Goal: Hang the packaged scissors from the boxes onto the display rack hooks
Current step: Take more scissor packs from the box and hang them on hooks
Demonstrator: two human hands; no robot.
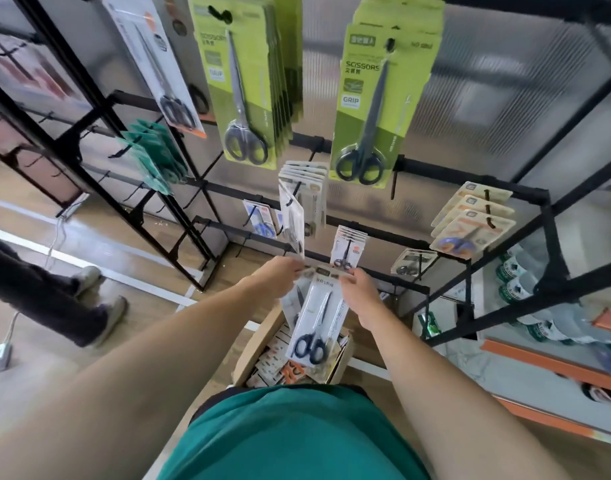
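- Two hands meet at the centre of the frame on one white card-and-blister pack of dark-handled scissors (317,318): the left hand (278,277) pinches its top left corner, the right hand (361,289) pinches its top right corner, fingers curled onto the card edge.
- The pack's long axis runs from its header, just above centre, down and slightly left to the handle loops at lower centre. It hangs tilted over the open brown cardboard box (262,344) of further packs.
- A second pack seems to lie behind the left hand's side of the first; whether that hand holds it too I cannot tell.
- The header's hang slot sits between the two sets of fingertips, so neither hand is plainly nearer it.
- Just above the header, toward upper centre, a small stack of white-carded scissors (347,249) hangs on the black metal display rack (366,237). A matching clear pack (292,220) hangs up and left.
- The coming move, I judge, turns on the slot lying below and in front of the hook tip. The header must rise and go away from the person, with the card kept square to the hook.
- Large green-carded scissors (370,109) fill the top of the frame.
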